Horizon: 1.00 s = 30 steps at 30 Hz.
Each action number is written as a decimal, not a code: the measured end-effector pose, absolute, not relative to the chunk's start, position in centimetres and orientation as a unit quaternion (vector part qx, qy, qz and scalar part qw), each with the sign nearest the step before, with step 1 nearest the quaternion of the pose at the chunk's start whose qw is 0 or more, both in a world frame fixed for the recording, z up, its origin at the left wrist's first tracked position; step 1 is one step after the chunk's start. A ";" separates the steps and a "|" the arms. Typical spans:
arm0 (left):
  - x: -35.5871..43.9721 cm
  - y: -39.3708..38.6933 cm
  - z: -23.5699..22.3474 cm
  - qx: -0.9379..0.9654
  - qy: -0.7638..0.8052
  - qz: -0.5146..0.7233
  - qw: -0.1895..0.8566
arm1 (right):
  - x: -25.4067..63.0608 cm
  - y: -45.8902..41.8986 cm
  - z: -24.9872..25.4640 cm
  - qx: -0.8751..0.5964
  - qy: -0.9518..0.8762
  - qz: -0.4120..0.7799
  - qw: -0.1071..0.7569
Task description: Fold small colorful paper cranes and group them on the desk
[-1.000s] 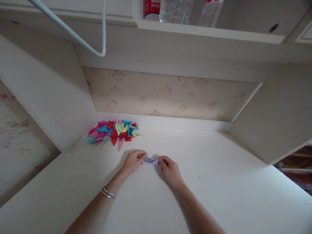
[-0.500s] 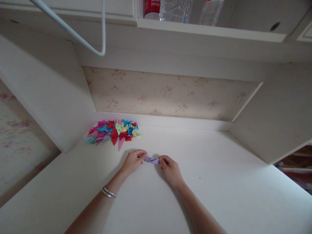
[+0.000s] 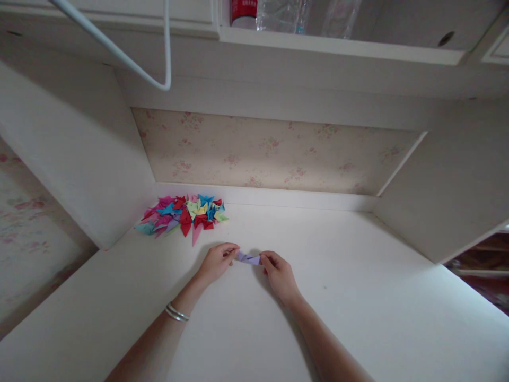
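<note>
Between my two hands is a small folded purple paper piece (image 3: 249, 259), looking like an origami figure with pointed ends. My left hand (image 3: 217, 261) pinches its left end between thumb and fingers. At the opposite end, my right hand (image 3: 279, 276) has its thumb and forefinger closed on the tip. The paper is held just over or against the white desk; I cannot tell which. Beyond my left hand lies a heap of folded paper figures (image 3: 185, 220) in red, pink, blue, yellow, green and purple.
The white desk (image 3: 358, 297) has side panels left and right and a floral back wall (image 3: 270, 151). Overhead, a shelf (image 3: 338, 45) holds clear plastic bottles (image 3: 276, 15) and a red container (image 3: 244, 9). A pale bent tube (image 3: 131, 63) hangs at the upper left.
The camera view has shifted slightly. My right hand has moved a touch to the right, and the purple paper looks a little more spread; both hands keep their hold.
</note>
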<state>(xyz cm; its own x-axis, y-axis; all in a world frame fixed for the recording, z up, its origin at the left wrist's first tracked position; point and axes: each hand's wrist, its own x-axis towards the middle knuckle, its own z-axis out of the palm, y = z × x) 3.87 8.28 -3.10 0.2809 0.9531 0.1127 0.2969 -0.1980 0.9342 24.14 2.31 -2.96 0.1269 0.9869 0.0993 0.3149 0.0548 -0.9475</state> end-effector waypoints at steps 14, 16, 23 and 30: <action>4.1 8.1 -2.2 0.656 0.479 0.381 0.443 | 23.8 2.8 -3.2 -0.587 -0.505 0.362 0.519; 4.2 8.3 -2.2 0.635 0.503 0.404 0.425 | 23.8 2.6 -3.1 -0.599 -0.510 0.351 0.507; 9.2 11.2 -0.7 0.669 0.492 0.454 0.323 | 23.7 2.1 -2.2 -0.639 -0.592 0.301 0.388; 18.0 18.8 0.2 0.761 0.509 0.345 0.208 | 23.8 2.0 -1.9 -0.644 -0.641 0.257 0.330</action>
